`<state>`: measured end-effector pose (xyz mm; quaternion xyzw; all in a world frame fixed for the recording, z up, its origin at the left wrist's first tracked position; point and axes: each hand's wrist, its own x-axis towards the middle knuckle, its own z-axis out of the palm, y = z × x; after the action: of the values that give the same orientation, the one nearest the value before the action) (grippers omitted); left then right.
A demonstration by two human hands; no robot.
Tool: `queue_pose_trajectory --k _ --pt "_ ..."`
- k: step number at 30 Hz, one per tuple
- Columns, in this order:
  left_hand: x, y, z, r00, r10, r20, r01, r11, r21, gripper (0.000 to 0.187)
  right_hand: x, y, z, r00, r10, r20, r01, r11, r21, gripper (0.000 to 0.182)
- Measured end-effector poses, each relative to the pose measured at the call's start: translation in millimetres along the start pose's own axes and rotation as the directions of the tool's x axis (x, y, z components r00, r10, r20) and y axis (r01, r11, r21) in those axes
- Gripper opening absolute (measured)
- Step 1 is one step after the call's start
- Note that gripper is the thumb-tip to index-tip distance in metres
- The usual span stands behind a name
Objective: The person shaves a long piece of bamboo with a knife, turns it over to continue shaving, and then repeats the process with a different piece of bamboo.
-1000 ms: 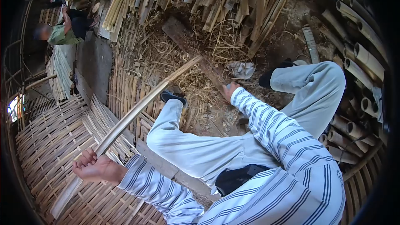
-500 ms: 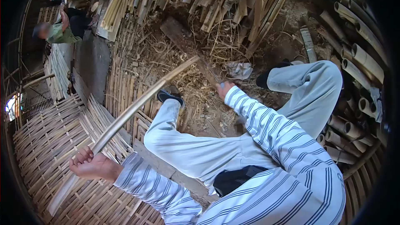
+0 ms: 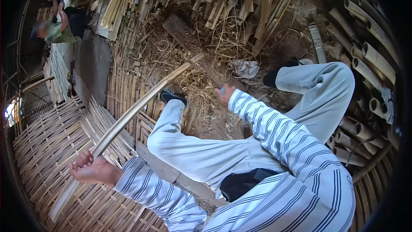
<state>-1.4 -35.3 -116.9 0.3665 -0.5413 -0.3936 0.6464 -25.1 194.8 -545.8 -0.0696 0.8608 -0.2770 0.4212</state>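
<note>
My left hand [image 3: 95, 171] has its fingers curled round the lower part of a long split bamboo strip [image 3: 133, 111]. The strip slants up and right, and its thinner far end overlaps the blade of a machete [image 3: 177, 29]. That wide, dark blade points up and left over the shavings. My right hand [image 3: 226, 96] grips the machete's handle, part of which shows bluish at the fingers. Curled bamboo shavings [image 3: 199, 99] lie around the blade and under the strip's end.
Split bamboo pieces [image 3: 257, 0] are heaped at the top, and bamboo poles [image 3: 373, 58] are stacked at the right. Woven bamboo matting [image 3: 47, 141] spreads at the lower left. A crumpled plastic bag [image 3: 245, 68] lies near my foot. Another person [image 3: 62, 32] works at the upper left.
My right hand and the machete have shifted slightly left. The bamboo strip's far end has moved a little up. The other person's arms have risen, with a tool in hand.
</note>
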Motion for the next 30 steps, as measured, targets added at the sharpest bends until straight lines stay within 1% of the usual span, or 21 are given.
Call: queue_pose_trajectory --k 2,3,4,5,7,8,10,11,12,15,17,19,20,21,24,25,26,27,28,29,30 --pt "9.7 -4.6 -8.5 1.000 -0.013 0.006 0.013 1.000 0.003 0.034 -39.9 -37.3 -51.3 0.993 0.034 0.112 -0.036 0.999 0.015 0.055" --pt "-2.4 0.3 -2.0 0.999 0.003 -0.042 -0.001 0.999 0.044 0.033 -30.1 -19.2 -32.0 0.997 0.064 0.039 -0.066 0.996 0.051 0.056" --pt "1.5 1.4 -4.7 0.999 0.006 -0.035 -0.004 0.999 0.046 0.033 -20.2 -1.3 -13.2 0.995 0.094 -0.034 -0.091 0.992 0.091 0.056" --pt "5.3 -0.5 -6.4 0.999 0.009 -0.035 -0.008 1.000 0.028 0.033 -1.4 35.2 12.6 0.991 -0.129 -0.032 0.114 0.947 -0.300 0.058" --pt "8.2 -1.1 -3.3 0.999 0.012 -0.032 -0.013 1.000 -0.019 0.032 12.1 43.0 -4.0 0.972 -0.235 0.016 0.210 0.836 -0.508 0.060" --pt "9.0 -0.7 -0.5 1.000 0.013 -0.010 -0.013 0.999 -0.029 0.032 -2.0 23.5 -29.6 0.992 -0.125 0.013 0.121 0.932 -0.342 0.060" --pt "3.8 0.1 -6.4 1.000 0.002 0.009 -0.002 1.000 -0.016 0.032 -14.8 8.4 -32.9 0.999 -0.032 -0.014 0.029 0.985 -0.170 0.062" --pt "-0.5 -0.2 -0.4 0.998 0.024 -0.066 -0.022 0.999 0.034 0.031 -20.9 0.9 -34.8 0.999 0.015 -0.028 -0.017 0.997 -0.081 0.062" --pt "-0.5 -2.4 1.3 0.998 0.019 -0.066 -0.018 1.000 0.020 0.031 -24.7 -5.9 -31.8 0.994 0.079 -0.069 -0.076 0.996 0.037 0.062" --pt "3.7 -4.1 -6.3 0.997 0.015 -0.075 -0.013 0.999 0.031 0.031 -24.2 -15.8 -37.5 0.995 0.051 0.088 -0.048 0.998 -0.026 0.061" --pt "8.9 -5.1 -10.4 0.996 0.013 -0.086 -0.009 0.999 0.043 0.031 -1.2 13.9 -19.8 0.996 0.058 0.073 -0.043 0.980 -0.196 0.060" --pt "7.1 -2.0 -6.9 0.994 -0.017 -0.110 0.020 0.999 0.026 0.031 20.6 51.8 -11.8 0.993 0.120 0.013 -0.115 0.973 -0.200 0.060" --pt "11.4 -3.0 -12.8 0.998 -0.026 -0.055 0.026 1.000 0.009 0.031 23.4 57.2 -17.8 0.982 0.187 -0.029 -0.189 0.976 -0.112 0.062" --pt "15.8 -4.1 -19.0 0.999 -0.034 -0.001 0.034 0.999 -0.007 0.032 28.1 56.4 -18.6 0.975 0.216 -0.045 -0.220 0.967 -0.127 0.061" --pt "14.2 -7.5 -15.7 0.998 -0.026 -0.065 0.025 1.000 -0.017 0.032 8.3 27.6 -45.6 0.971 0.237 -0.025 -0.235 0.970 0.061 0.061" --pt "22.3 -14.9 -24.2 0.999 -0.011 -0.038 0.011 1.000 0.020 0.030 28.5 39.6 -22.5 0.969 0.218 -0.113 -0.186 0.952 0.242 0.056" --pt "25.0 -22.0 -30.2 0.999 0.052 0.009 -0.053 0.997 0.049 0.030 35.2 39.3 -20.4 0.947 0.294 0.132 -0.315 0.765 0.562 0.054" --pt "27.1 -28.7 -34.5 0.992 0.113 0.056 -0.117 0.990 0.079 0.030 38.4 37.6 -20.6 0.883 0.262 0.388 -0.468 0.464 0.752 0.053" --pt "31.9 -26.6 -34.0 0.995 0.064 0.072 -0.068 0.996 0.051 0.029 40.1 32.6 -24.0 0.787 0.128 0.603 -0.616 0.109 0.780 0.053" --pt "36.3 -23.9 -33.2 0.996 0.015 0.087 -0.017 1.000 0.024 0.028 20.1 10.0 -49.8 0.692 0.074 0.719 -0.712 -0.100 0.695 0.051" --pt "43.2 -19.1 -30.7 0.986 -0.143 0.090 0.149 0.987 -0.063 0.026 27.8 17.1 -55.8 0.615 -0.098 0.783 -0.786 -0.162 0.597 0.049"
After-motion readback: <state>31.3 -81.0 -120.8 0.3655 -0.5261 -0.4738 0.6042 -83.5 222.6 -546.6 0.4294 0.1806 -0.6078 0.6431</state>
